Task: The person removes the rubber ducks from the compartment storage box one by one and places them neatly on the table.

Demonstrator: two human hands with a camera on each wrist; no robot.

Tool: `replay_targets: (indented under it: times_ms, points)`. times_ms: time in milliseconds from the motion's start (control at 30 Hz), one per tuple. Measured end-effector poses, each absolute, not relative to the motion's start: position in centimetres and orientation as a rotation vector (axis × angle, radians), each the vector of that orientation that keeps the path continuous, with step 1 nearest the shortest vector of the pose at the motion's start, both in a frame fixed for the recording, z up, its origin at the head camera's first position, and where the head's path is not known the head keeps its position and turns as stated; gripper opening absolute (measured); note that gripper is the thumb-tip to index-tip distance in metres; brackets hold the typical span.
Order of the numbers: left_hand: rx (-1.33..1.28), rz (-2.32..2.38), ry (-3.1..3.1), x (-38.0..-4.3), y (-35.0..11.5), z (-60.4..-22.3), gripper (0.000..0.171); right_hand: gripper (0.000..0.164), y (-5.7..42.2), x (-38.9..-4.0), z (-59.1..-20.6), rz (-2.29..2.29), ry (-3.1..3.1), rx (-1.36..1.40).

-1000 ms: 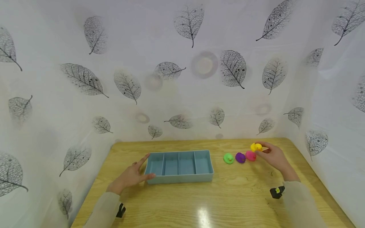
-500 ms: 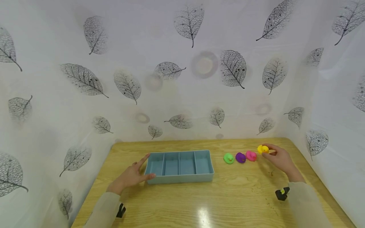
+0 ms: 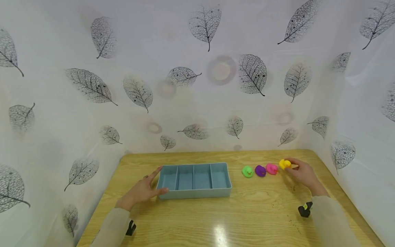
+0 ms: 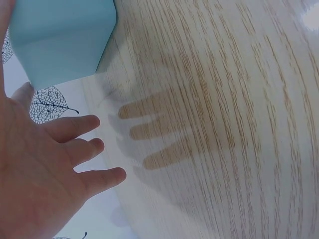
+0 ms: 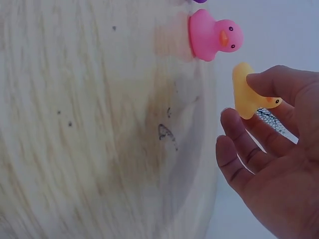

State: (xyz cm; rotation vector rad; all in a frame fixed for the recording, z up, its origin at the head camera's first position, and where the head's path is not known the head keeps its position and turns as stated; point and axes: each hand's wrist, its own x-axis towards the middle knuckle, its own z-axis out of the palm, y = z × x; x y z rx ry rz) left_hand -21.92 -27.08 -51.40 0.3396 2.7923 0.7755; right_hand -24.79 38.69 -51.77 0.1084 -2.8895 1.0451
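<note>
With thumb and fingertips, my right hand (image 3: 303,172) pinches a yellow rubber duck (image 3: 284,164), just right of a pink rubber duck (image 3: 271,168). In the right wrist view the yellow duck (image 5: 243,92) sits between thumb and index finger, the other fingers loosely bent. Whether its base touches the table I cannot tell. My left hand (image 3: 142,189) spans the left end of a pale blue divided box (image 3: 197,194), thumb on the front edge and index finger at the back corner. Its remaining fingers spread straight beside the box (image 4: 65,45) in the left wrist view.
A purple rubber duck (image 3: 260,171) and a green rubber duck (image 3: 247,171) continue the row leftward towards the box. All stand on a wooden table (image 3: 185,223). A white leaf-patterned sheet (image 3: 160,103) rises behind the table and along both sides.
My right hand has carried the yellow duck rightward from above the pink duck, then lowered it slightly beside that duck. My left hand and the box have stayed put.
</note>
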Motion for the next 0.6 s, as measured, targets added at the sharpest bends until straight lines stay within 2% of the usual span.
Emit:
replay_targets:
  times_ms: [367, 600]
  points:
    - [0.333, 0.776, 2.798, -21.92, -27.16, -51.56, 0.104, 0.048, 38.72, -25.25, -52.48, 1.013, -2.939, 0.174]
    - [0.333, 0.783, 2.797, -21.91, -27.20, -51.62, 0.104, 0.051, 38.70, -25.43, -52.77, 0.993, -2.978, 0.122]
